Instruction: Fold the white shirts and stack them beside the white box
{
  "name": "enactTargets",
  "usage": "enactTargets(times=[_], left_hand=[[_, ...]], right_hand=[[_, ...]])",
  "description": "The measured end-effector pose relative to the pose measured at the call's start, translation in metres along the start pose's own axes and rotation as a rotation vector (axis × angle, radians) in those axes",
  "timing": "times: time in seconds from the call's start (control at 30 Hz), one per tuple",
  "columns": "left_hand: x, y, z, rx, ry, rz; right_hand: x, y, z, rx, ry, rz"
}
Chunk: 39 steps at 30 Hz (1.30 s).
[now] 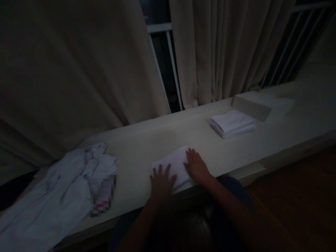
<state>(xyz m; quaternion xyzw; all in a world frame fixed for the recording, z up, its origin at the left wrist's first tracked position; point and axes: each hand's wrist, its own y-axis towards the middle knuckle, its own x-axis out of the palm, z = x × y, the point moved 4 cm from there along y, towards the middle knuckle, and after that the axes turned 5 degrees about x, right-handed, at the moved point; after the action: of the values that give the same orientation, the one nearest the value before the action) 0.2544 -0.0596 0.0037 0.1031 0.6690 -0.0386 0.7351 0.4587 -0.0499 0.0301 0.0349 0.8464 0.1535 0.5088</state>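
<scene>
A folded white cloth [174, 162] lies flat near the front edge of the pale table [136, 154]. My left hand [161, 182] rests on its left side with fingers spread. On its right edge lies my right hand [195, 166], palm down, its fingers stretched out and slightly apart. Further right and back sits a neat stack of folded white cloths [232, 122]. To the left is a loose, crumpled heap of white cloth [60, 189], part of it blurred out by a pixelated patch.
A box-like object [252, 106] with a pale sheet over it stands behind the stack, at the right. Long beige curtains [78, 63] hang along the table's back edge. Between them show white window bars [172, 66]. A drawer or ledge [248, 175] juts out below the tabletop at right.
</scene>
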Motion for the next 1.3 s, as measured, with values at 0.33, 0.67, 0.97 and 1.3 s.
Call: enactTargets(times=[0.33, 0.67, 0.97, 1.3], left_hand=[[0.005, 0.002, -0.003, 0.013, 0.042, -0.004], [-0.006, 0.021, -0.007, 0.113, 0.100, -0.059], [0.014, 0.027, -0.029, 0.091, -0.031, 0.000], [0.012, 0.031, -0.029, 0.083, 0.011, -0.017]], right_hand=[[0.055, 0.030, 0.007, 0.001, -0.080, -0.216], [0.042, 0.064, -0.005, -0.009, -0.133, -0.189], [0.074, 0.077, 0.021, 0.049, -0.060, -0.215], [0.042, 0.064, 0.060, -0.081, 0.040, -0.348]])
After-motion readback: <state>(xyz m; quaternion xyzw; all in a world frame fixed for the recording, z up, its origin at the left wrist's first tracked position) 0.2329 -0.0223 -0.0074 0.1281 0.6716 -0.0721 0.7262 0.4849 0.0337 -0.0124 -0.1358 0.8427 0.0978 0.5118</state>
